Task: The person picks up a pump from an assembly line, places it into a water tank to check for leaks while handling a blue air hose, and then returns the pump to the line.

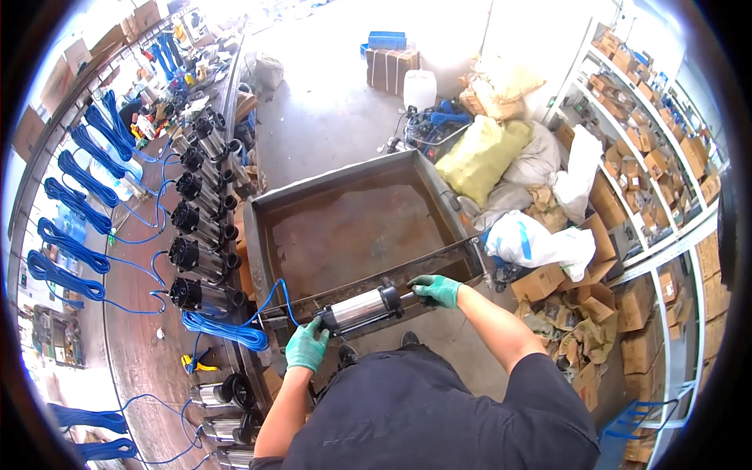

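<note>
Workshop seen from above: grey concrete floor, long brown bench along the left, white-framed rack packed with small cartons along the right. At centre, metal tank with brown liquid inside. Across its near edge, the silver cylinder with black ends, tilted slightly up to the right, blue cable at its left end. Left hand, green-gloved, at that end, fingers bent against the black part; cannot tell how firmly. Right hand, likewise gloved, with fingers pinching the short rod at the other end.

Writing: blue marking on a white sack; faint print on the dark shirt, too indistinct to read.

Surroundings: row of similar cylinders on the bench, with blue cable coils to their left; one loose coil beside the tank's near left corner; yellow-handled tool below it. Crowding the tank's right side, yellow-green sack and open cartons. Beyond the tank, white jerrycan next to a strapped brown box.
</note>
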### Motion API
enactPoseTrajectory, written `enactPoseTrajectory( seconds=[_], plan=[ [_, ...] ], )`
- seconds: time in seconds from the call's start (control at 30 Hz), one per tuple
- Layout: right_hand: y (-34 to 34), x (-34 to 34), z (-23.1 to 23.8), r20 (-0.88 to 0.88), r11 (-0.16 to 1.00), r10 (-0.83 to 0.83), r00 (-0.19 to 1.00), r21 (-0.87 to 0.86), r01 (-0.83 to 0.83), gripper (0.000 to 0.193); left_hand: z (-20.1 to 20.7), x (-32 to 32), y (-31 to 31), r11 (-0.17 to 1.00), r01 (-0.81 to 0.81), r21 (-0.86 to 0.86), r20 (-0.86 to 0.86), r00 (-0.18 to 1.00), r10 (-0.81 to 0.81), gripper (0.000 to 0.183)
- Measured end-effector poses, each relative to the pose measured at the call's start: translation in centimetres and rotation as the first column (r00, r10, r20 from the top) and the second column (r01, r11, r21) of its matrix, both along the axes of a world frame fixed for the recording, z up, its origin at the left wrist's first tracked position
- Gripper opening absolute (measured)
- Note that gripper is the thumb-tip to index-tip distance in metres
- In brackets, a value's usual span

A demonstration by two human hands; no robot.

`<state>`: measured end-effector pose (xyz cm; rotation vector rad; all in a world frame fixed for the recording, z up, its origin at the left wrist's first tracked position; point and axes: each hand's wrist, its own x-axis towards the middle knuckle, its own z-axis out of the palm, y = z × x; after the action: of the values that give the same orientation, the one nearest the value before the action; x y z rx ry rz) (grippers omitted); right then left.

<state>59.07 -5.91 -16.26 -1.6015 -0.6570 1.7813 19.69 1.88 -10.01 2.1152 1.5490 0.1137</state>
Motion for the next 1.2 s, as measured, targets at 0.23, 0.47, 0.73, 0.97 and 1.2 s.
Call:
enactPoseTrajectory(
  seconds=[0.23,0.47,0.73,0.97,1.2],
  plan=[
    [0.4,-0.3,0.4,-0.173,0.981,-0.166,0.971,-0.129,0.145,0.028,1.2,0.7,-0.3,1.0,0.0,-0.007,-0.04,0.999,-0.001,0.048],
    [1.2,1.7,0.7,0.084,0.928,0.355,0.931,0.086,-0.361,0.066,0.6,0.6,-0.5,1.0,0.0,-0.024,-0.038,0.999,-0.001,0.051],
    [3.0,-1.9,4.3,0.807,0.601,0.586,0.068,-0.377,-0.705,0.048,0.0,0.3,-0.6,1.0,-0.005,-0.002,-0.032,0.999,0.005,0.053],
    [1.5,-0.6,-0.2,0.312,0.989,0.087,0.946,0.084,-0.118,0.041,-0.3,0.5,-0.9,0.999,0.017,0.051,-0.054,0.998,-0.014,0.056],
    [1.6,-0.5,0.8,-0.004,0.999,-0.034,0.999,-0.033,0.034,0.028,-0.7,0.3,-1.0,0.999,0.007,0.033,-0.055,0.998,-0.005,0.056]
  ],
)
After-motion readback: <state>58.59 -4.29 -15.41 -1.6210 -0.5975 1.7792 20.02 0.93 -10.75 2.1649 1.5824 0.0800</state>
